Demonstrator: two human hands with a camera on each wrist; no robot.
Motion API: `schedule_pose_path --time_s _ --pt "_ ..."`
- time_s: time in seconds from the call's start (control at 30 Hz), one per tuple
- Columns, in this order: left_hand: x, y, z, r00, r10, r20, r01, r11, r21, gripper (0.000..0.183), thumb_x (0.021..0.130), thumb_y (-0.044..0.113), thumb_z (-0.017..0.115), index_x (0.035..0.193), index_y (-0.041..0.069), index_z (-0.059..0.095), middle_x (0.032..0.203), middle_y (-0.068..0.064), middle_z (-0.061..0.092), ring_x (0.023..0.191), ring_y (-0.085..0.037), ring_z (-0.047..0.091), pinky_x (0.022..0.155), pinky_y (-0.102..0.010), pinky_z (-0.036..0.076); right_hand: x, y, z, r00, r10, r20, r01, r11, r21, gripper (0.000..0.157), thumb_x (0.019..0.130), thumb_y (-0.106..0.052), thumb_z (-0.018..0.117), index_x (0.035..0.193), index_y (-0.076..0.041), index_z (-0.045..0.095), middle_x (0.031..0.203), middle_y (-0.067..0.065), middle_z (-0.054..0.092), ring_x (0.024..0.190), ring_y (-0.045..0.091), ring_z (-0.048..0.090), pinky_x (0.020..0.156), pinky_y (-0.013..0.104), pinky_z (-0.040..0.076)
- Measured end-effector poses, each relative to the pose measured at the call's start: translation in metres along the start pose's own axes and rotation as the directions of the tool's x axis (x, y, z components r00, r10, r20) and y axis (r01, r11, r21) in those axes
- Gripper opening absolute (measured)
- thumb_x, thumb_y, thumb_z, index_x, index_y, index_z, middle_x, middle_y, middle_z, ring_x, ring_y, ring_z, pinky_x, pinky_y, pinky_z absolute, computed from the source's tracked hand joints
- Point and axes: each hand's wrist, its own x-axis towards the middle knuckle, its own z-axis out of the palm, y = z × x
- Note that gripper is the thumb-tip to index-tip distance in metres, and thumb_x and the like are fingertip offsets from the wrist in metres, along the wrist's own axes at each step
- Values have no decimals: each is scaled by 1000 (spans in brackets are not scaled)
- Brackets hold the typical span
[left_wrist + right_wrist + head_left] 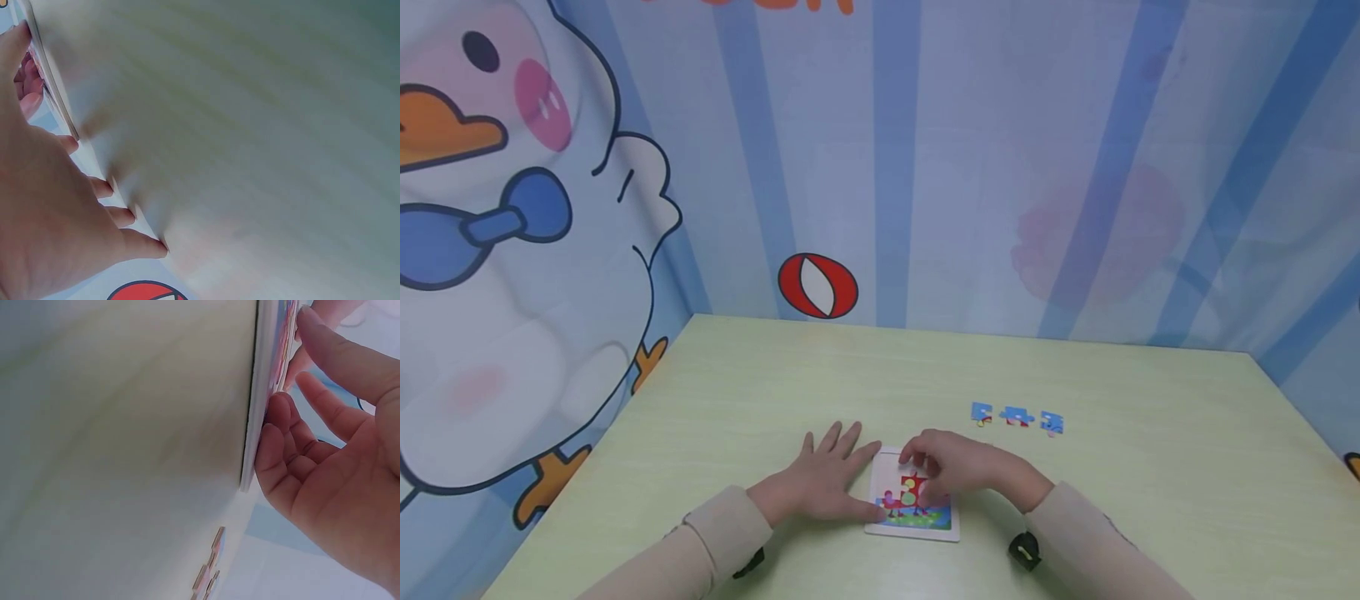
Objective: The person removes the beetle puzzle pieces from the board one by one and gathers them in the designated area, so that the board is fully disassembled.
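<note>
A small white-framed puzzle board (912,535) lies flat near the table's front. Its lower picture, with a red figure on green and blue, is filled with puzzle pieces (910,500); the upper part shows pale backing. My left hand (820,483) spreads its fingers on the table to the left, thumb on the board's lower left and index fingertip at its upper left corner. Over the board's right side is my right hand (962,465). In the right wrist view its thumb (344,359) reaches to the picture, while other fingers bend against the board; no piece shows between them.
Three loose blue puzzle pieces, a left one (981,412), a middle one (1017,417) and a right one (1052,422), lie in a row behind the right hand. A printed cloth backdrop (970,167) stands behind the pale table (760,375). Dark straps hang below both sleeves.
</note>
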Motion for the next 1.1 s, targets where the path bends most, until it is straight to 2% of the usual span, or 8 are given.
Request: schedule_pose_path --time_s 0.37,0.67,1.1 --pt "-1 1 -1 1000 1 1 -1 1000 5 94 81 74 52 153 20 27 161 -16 11 146 -43 5 108 -70 10 1 -4 1 1000 1 8 0 998 -70 41 73 -15 85 109 -14 65 94 -4 53 88 14 49 78 27 46" --pt "-1 1 -1 1000 0 -1 0 1000 -5 94 81 73 54 153 19 28 161 -15 12 146 -43 5 108 -70 9 2 -4 3 1000 13 15 -11 996 -87 33 73 -15 84 100 -18 66 90 -4 52 86 13 49 75 26 45" --pt "0 0 0 1000 6 1 -6 1000 -9 94 81 73 53 153 20 28 161 -15 11 146 -43 4 108 -70 8 1 -7 4 1000 18 13 -17 996 -93 30 73 -12 84 94 -17 62 89 -4 51 84 14 48 77 28 44"
